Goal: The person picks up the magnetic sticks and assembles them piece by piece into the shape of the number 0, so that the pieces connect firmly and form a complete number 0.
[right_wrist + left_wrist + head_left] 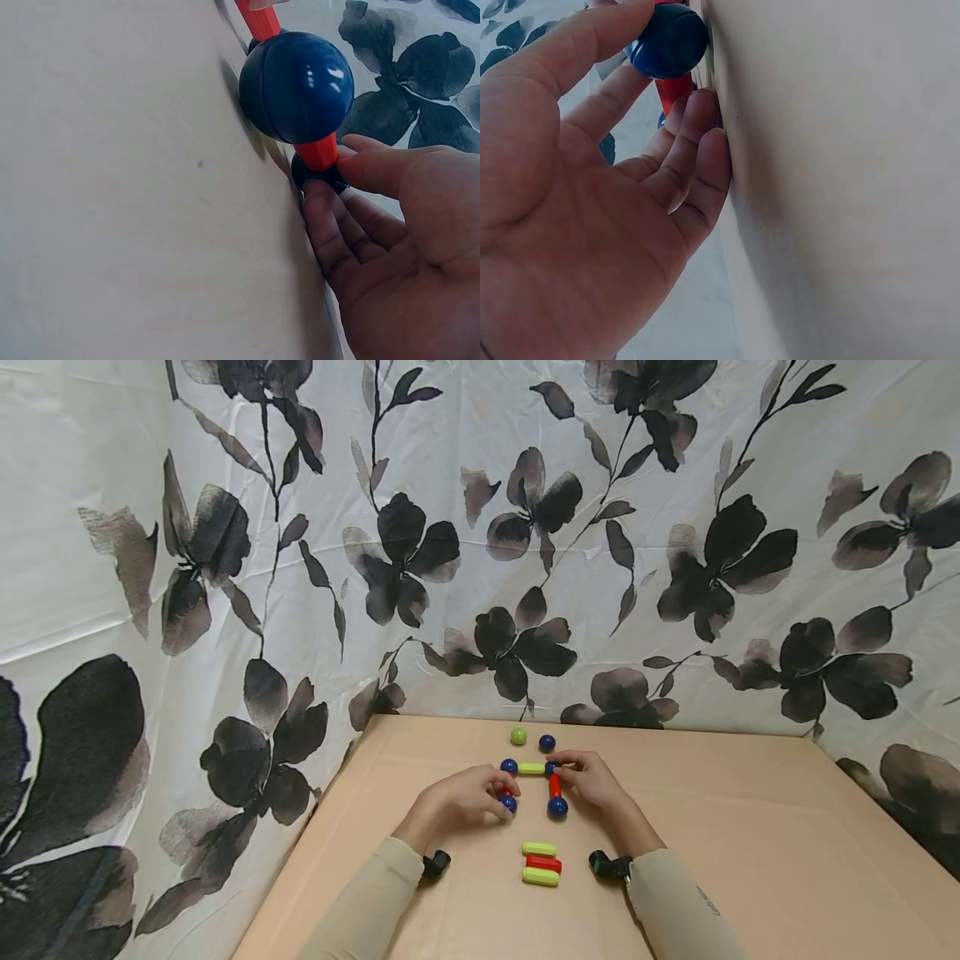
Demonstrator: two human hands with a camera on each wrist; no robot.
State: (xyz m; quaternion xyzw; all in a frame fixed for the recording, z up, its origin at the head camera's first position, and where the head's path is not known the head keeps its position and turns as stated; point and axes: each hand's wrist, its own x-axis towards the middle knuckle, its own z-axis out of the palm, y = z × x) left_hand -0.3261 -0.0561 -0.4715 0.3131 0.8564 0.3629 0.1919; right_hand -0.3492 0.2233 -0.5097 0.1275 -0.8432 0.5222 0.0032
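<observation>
In the head view, my left hand (468, 795) is closing in a narrow grip around the near left blue ball (507, 805), and my right hand (592, 779) is pinching at the far right blue ball (552, 768), probably so that I am steadying both sides of the frame at once. A yellow-green rod (532, 769) is bridging the far left blue ball (509, 767) and the far right one, while the right red rod (555, 786) is running toward me to the near right blue ball (557, 808), leaving the near side open. Three spare rods (543, 863) are lying nearer me, likely for easy reach; a loose green ball (518, 737) and a loose blue ball (547, 743) are sitting close to the table's (750, 827) far edge. The left edge is slanting nearer my arms; wider bare room is stretching out rightward. In the left wrist view, my thumb is pressing the near left ball, and the left red rod (673, 88) is showing past it, my lower fingertips lying close to the tabletop. In the right wrist view, my thumb is meeting the right red rod beside the far ball, my fingers are tucking against that ball, and the near right ball is standing untouched beside open tabletop.
</observation>
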